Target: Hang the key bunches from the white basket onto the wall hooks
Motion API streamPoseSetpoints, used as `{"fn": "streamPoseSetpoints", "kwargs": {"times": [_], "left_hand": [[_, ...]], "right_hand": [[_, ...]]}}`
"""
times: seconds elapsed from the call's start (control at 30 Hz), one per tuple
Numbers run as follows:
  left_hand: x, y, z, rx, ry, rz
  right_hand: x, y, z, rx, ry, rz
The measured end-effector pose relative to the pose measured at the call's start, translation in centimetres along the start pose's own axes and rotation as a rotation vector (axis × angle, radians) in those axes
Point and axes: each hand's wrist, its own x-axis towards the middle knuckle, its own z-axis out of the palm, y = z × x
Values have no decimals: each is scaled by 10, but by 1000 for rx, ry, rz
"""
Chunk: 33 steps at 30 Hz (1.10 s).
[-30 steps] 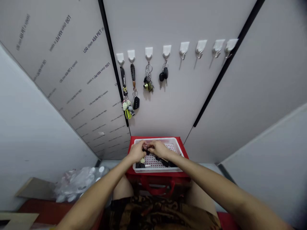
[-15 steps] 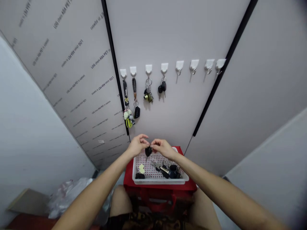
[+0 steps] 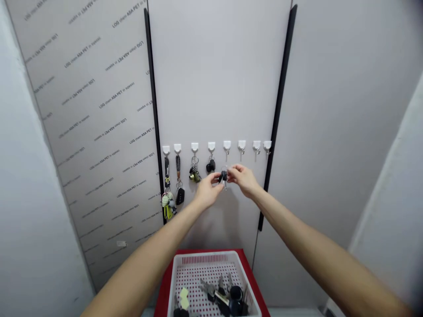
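My left hand (image 3: 209,190) pinches a small bunch of black-headed keys (image 3: 223,176) from the left. From the other side, my right hand (image 3: 243,178) has its fingers closed on the keys' ring. Both hands are raised in front of the panel, just below the fifth white hook (image 3: 227,145). To the left, another bunch of black keys (image 3: 210,166) hangs from the fourth hook (image 3: 211,146). Farther left hang a ring of mixed keys (image 3: 194,174), a black car key fob (image 3: 180,196) on a braided strap, and a lanyard (image 3: 167,171) with green charms.
Below stands a white perforated basket (image 3: 176,273) on a red bag (image 3: 251,273). It holds several loose keys (image 3: 228,299) and yellow tags (image 3: 184,298). More white hooks (image 3: 257,145) continue rightward. Black vertical strips (image 3: 284,79) edge the panel.
Both hands have lifted the keys from just above the basket up to the hooks. The head view has tilted upward, so the basket sits lower in the picture.
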Motion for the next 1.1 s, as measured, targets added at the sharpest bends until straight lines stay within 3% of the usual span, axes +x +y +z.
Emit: {"fn": "streamPoseSetpoints", "kwargs": {"times": [0.2,0.4,0.6,0.7,0.77,0.83,0.97,1.0,1.1], "left_hand": [[35,24,8,344,54,127],[45,25,16,522,56,95],[32,14,19,562,21,93],[12,3,21,530,-1,98],[-11,-14,23,489,-53,89],[-41,-38,27,467,-142,50],[-111,-92,36,537,-408,-117],[-126,-102,38,559,-482,-154],[-159,-121,42,595,-678,-194]], "right_hand": [[38,-27,-6,-93,142,-89],[52,-24,-2,-205,225,-4],[55,-10,-6,-279,233,4],[46,2,-13,-363,310,-89],[25,21,-17,-454,312,-161],[-9,49,-20,-557,143,-163],[-97,111,-21,-776,-553,27],[-116,124,-21,-843,-670,58],[-154,149,-19,-1041,-860,39]]}}
